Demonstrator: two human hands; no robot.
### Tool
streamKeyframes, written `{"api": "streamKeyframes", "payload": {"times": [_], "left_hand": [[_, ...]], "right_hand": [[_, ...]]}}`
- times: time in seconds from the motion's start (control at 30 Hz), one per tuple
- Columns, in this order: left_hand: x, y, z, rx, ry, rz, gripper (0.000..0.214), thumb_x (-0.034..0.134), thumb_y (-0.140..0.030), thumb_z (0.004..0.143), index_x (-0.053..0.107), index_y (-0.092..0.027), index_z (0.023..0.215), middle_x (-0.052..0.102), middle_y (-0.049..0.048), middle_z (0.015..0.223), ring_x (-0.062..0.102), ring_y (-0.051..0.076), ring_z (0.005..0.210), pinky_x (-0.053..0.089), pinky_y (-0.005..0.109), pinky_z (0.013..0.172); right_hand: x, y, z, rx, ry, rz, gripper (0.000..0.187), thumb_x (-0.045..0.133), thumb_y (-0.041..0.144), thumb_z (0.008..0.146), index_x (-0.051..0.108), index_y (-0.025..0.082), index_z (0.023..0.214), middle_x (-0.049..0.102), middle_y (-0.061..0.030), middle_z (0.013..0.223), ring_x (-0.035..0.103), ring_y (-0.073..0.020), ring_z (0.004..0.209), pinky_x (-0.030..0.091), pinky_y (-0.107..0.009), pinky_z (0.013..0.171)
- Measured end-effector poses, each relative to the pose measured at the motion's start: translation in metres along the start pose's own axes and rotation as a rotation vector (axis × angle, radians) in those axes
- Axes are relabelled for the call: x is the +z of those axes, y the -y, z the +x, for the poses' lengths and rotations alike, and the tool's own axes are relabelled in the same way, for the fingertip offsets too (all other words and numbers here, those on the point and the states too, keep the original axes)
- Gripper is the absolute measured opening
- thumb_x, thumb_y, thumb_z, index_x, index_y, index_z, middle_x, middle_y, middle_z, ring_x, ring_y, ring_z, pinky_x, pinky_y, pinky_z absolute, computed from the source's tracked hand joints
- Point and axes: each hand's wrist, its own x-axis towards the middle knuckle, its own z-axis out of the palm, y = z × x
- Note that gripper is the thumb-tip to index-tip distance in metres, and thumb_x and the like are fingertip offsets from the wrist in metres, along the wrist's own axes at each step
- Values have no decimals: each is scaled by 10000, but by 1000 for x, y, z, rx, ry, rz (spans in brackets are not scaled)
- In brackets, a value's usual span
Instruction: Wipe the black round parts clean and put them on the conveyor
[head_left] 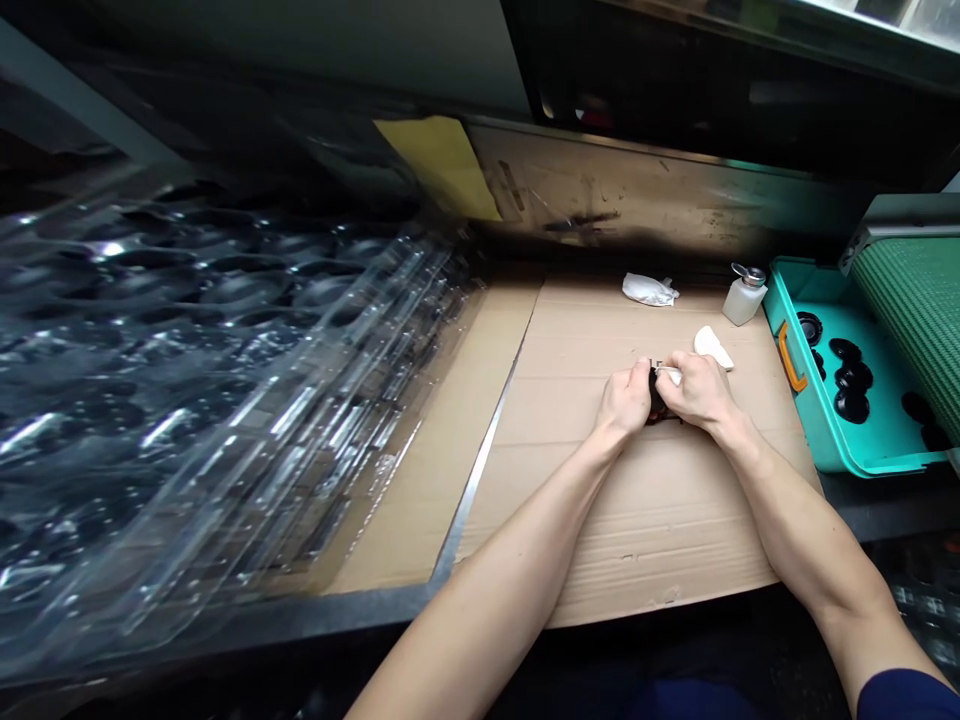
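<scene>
Two bare hands were shown working over a cardboard sheet (637,530). The left hand (625,398) was closed narrowly around a small black part (658,405), which sat just above the cardboard between the two hands, mostly hidden by the fingers. The right hand (697,390) was also closed narrowly, pinching a white cloth (673,375) against the top of that part, where a small glint of metal showed. The part appeared hard, light and possibly slippery, so its outer edge seemed the safest place to hold it. A white wipe (712,347) lay just beside the right hand, with a crumpled wipe (649,290) and a plastic pump bottle (745,297) farther off. On the right, a teal tray (825,460) held round black parts (851,378). Stacked clear plastic trays (225,380) lay on the left.
</scene>
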Motion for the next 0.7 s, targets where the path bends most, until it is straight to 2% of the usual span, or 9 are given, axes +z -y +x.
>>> {"api": "streamKeyframes", "payload": {"times": [0.07,0.17,0.23,0.3,0.47,0.6,0.7], "left_hand": [[0,-7,2,-103,-38,-209,529,421,-544,998,604,-179,661,567,32,487,525,156,408,388,253,419],[-7,-23,5,-317,-35,-593,516,293,-430,1048,641,-131,811,645,81,612,559,137,457,411,219,417],[-16,-32,7,-430,-3,-765,529,235,-377,1062,651,-96,896,674,119,677,579,131,495,444,200,432],[-23,-39,8,-486,-4,-870,517,229,-364,1069,647,-76,968,675,129,700,582,132,511,467,192,435],[-29,-40,9,-506,3,-987,483,243,-366,1077,624,-69,1085,669,119,728,585,143,533,493,199,444],[-27,-36,9,-489,59,-964,531,244,-422,1076,643,-72,1058,680,132,739,595,156,545,486,215,436],[-26,-36,8,-477,52,-952,546,238,-425,1077,650,-72,1016,684,138,731,598,154,546,480,212,442]], "right_hand": [[1,-2,0,15,-88,79,202,559,306,923,742,222,905,784,-50,904,706,-204,819,484,-283,737],[2,-7,1,69,-258,197,237,550,350,924,746,217,921,782,-45,904,708,-194,812,510,-281,750],[3,-12,2,102,-317,231,247,560,375,910,747,215,900,774,-47,868,705,-203,794,520,-296,752],[6,-16,4,118,-336,248,247,581,393,893,748,213,872,766,-49,834,699,-213,775,527,-311,753],[10,-18,5,94,-325,281,269,595,422,918,770,218,912,766,-51,869,688,-214,802,536,-330,794],[8,-15,6,3,-365,286,309,563,440,981,785,227,1013,732,-66,923,657,-215,871,527,-350,840],[6,-13,7,-20,-370,274,297,542,406,995,772,223,1037,688,-74,904,628,-224,899,520,-368,865]]}}
